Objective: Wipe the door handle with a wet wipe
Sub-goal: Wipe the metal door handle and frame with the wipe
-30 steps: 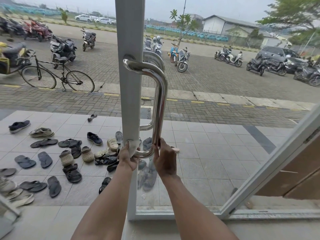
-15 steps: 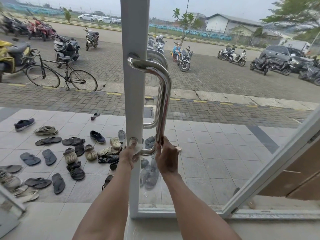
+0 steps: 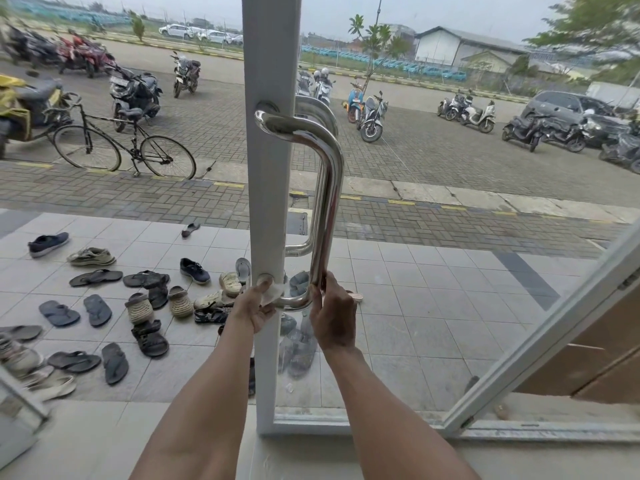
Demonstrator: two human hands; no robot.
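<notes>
The left hand [image 3: 254,306] pinches a white wet wipe [image 3: 273,293] against the bottom bend of the steel door handle [image 3: 329,188], right at the door frame [image 3: 270,209]. The right hand [image 3: 332,317] grips the handle's lower end, just beside it.

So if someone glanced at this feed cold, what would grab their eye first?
Probably the shiny door handle on the white door frame, dead centre. Both hands sit at its lower end: the left hand presses a wet wipe by the bottom mount, the right hand grips the bar. Scattered shoes lie outside, left.
</notes>
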